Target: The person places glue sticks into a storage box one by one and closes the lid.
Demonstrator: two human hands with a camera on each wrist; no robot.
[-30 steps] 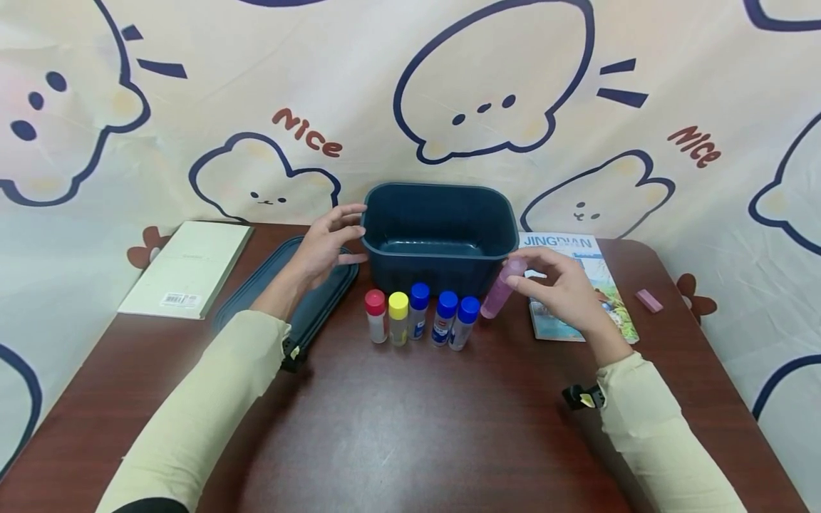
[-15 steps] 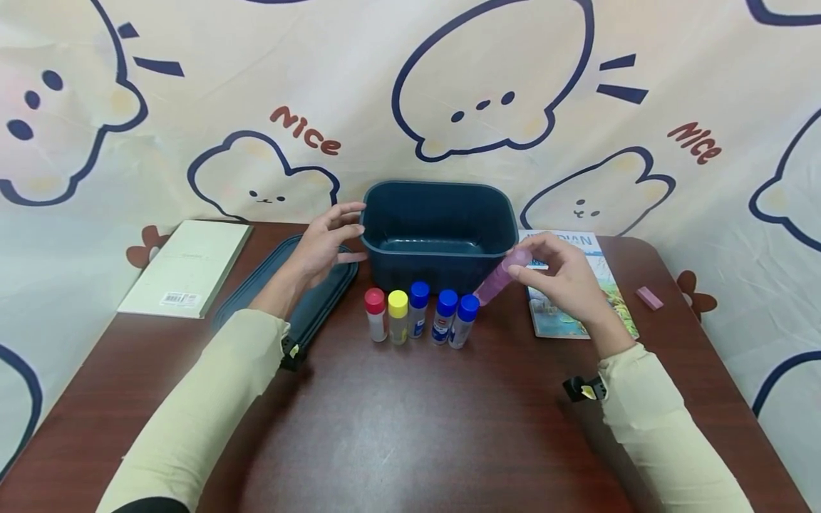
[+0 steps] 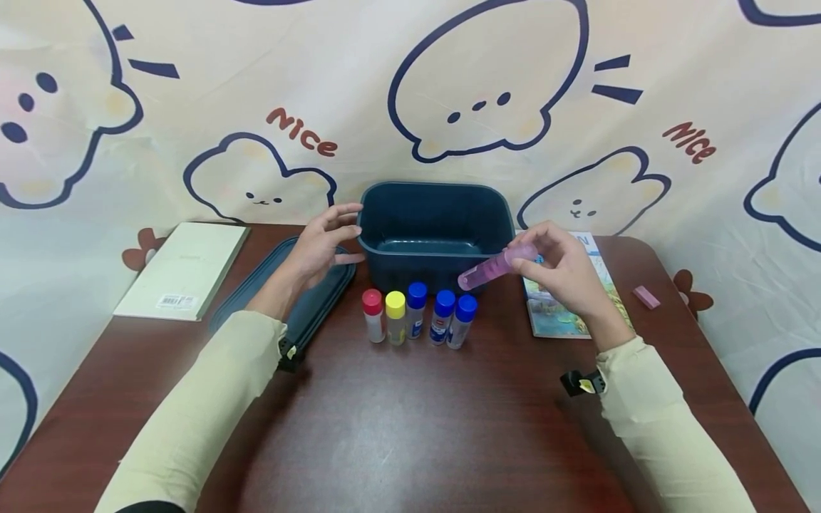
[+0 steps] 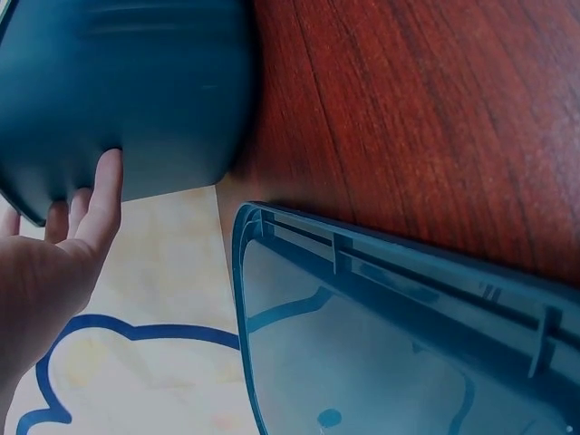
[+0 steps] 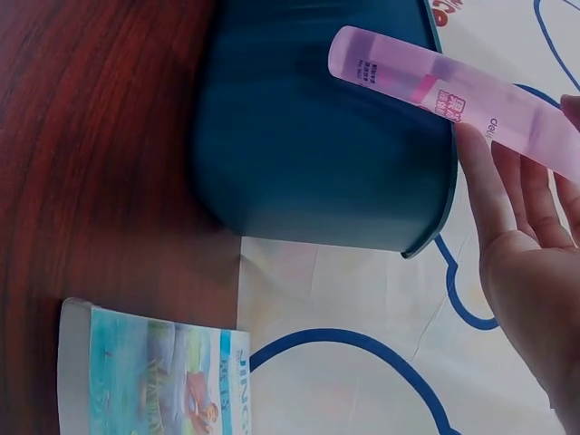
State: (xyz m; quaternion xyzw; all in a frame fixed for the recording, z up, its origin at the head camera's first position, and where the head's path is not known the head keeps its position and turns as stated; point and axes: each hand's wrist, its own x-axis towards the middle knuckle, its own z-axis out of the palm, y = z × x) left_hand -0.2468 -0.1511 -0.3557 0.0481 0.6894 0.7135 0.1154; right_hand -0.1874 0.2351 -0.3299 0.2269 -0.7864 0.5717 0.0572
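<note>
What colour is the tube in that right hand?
The tube is purplish pink, best seen in the right wrist view.

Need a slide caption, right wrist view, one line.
Right hand holding a pink tube in front of the dark teal bin, an illustrated book lying on the wood-grain table.

There are five bottles [image 3: 416, 311], two books [image 3: 182, 271] — one tube [image 3: 490, 272], lid [image 3: 326, 281], bin [image 3: 420, 270]

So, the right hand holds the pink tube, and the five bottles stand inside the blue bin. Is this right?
Not inside: the head view shows the five bottles standing on the table, in front of the blue bin. The right hand does hold the pink tube.
</note>
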